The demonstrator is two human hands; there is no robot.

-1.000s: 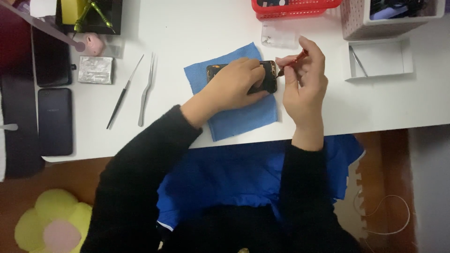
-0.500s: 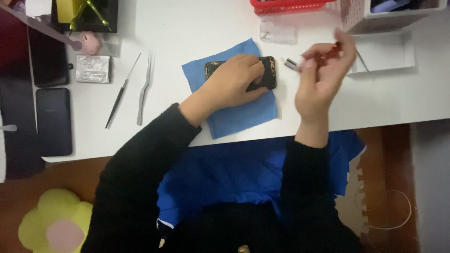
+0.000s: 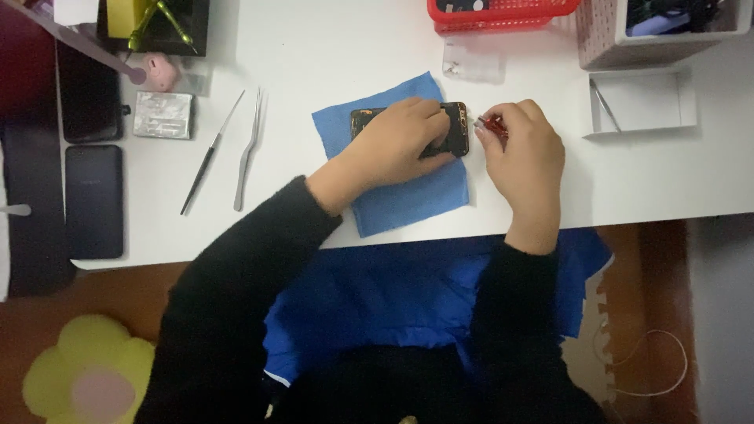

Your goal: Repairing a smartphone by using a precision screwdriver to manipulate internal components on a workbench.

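Your left hand lies palm-down across a small dark rectangular phone body with its back opened, fingers spread and curled over its top so that only the 2 ends of the device show. That device rests on a square of blue cloth, which lies flat on the white tabletop just in front of you, one corner of the cloth reaching the table's near edge.

Your right hand sits just beside the device's right end, fingers closed in a pinch around a slim red-handled tool; the tool's tip points toward the right edge of the device, though you cannot tell from this view whether it touches.

To the left of the cloth, well apart from your hands, 2 thin metal implements lie side by side: a dark-handled pick and a pair of silver tweezers. Further left, near the table's corner, lie a small silvery foil-wrapped square and a dark flat phone. At the far edge stand a red plastic basket and a shallow white cardboard tray to your right.
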